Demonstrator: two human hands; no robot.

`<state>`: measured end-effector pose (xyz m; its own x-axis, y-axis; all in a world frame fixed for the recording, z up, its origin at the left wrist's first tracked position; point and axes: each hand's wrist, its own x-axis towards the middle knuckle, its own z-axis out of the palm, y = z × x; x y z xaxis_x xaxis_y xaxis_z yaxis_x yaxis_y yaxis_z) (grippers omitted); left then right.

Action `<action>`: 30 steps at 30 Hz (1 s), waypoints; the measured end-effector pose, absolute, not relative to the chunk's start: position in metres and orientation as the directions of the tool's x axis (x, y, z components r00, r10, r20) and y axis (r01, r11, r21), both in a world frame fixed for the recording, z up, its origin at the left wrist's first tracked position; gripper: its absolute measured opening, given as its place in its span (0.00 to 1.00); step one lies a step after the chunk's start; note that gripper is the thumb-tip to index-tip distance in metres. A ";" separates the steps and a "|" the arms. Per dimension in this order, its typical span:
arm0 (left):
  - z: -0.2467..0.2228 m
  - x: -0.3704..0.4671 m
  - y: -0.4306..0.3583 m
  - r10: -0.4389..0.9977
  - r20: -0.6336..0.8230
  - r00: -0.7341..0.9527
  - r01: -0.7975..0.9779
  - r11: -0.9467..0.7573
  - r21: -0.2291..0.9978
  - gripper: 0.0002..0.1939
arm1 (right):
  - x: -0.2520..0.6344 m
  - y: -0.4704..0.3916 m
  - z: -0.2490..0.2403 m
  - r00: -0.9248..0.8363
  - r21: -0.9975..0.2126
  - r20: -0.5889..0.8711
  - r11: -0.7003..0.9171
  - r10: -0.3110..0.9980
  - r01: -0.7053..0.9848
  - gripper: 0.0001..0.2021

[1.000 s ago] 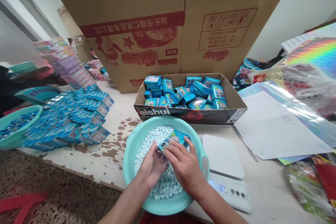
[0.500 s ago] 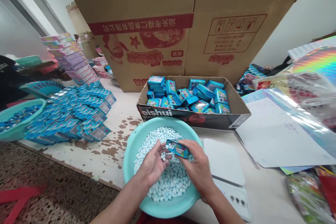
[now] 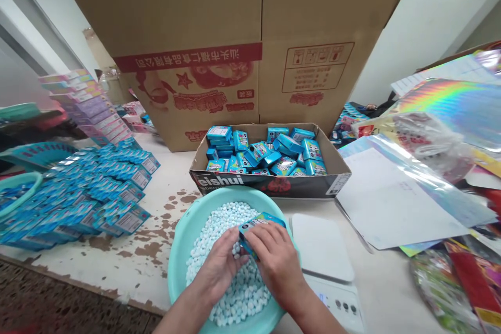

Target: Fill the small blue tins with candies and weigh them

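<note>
My right hand point(image 3: 276, 255) is wrapped over a small blue candy box point(image 3: 266, 217), holding it tilted above a mint-green basin point(image 3: 182, 240). The basin holds many small pale-blue and white candies point(image 3: 230, 214). At the box's near left end, my left hand point(image 3: 219, 266) has its fingers curled and its fingertips against the box. The palm of that hand is partly hidden, so I cannot make out whether candies lie in it. My right fingers cover much of the printed face.
Behind the basin stands a black-sided carton tray point(image 3: 235, 182) of blue candy boxes, before a big cardboard box point(image 3: 188, 10). Rows of blue cartons point(image 3: 97, 198) lie left. On the right are a white scale point(image 3: 323, 248), a paper sheet point(image 3: 399, 198) and plastic packets point(image 3: 442, 282).
My right hand has turned the box and now covers it more, hiding the opening where candies showed. My left fingers have closed in against its end. The view has shifted to the right.
</note>
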<state>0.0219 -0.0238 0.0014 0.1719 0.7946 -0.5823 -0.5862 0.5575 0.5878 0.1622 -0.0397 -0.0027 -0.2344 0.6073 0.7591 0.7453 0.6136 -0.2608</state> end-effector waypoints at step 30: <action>0.016 -0.004 -0.013 0.904 -0.261 0.338 0.269 0.173 0.948 0.12 | 0.202 -0.039 0.006 0.304 -0.943 0.316 0.261 0.899 0.208 0.16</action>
